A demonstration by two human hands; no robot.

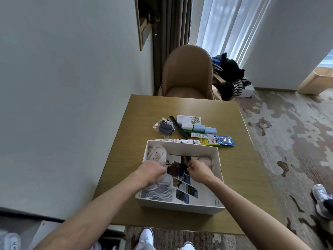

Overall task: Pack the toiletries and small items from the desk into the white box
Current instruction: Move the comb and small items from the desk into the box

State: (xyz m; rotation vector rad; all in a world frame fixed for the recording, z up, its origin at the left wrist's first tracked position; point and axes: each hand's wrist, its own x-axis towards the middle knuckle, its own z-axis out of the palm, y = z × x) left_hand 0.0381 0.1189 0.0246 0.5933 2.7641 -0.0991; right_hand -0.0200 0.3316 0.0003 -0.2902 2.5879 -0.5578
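The white box (180, 204) stands open on the wooden desk (137, 114). Inside lie a plush sheep toy (157, 155), coiled white cables (158, 193), a beige soft item (205, 160) and a sheet of photo prints (183, 188). My left hand (153, 169) and my right hand (198, 170) are both inside the box, fingers curled on a dark small item (180, 166) between them. Beyond the box lie a white tube (178, 141), a blue snack packet (222, 140), yellow-green packets (205, 142), a small white tube (199, 135), pale blue boxes (200, 128), a black comb (177, 126) and a bagged dark item (164, 129).
A tan chair (188, 73) stands at the desk's far edge. Clothes are piled on a stand (228, 74) to its right. The wall runs along the desk's left side. A second person's shoe (322, 199) is on the patterned carpet at right. My white shoes show below the desk.
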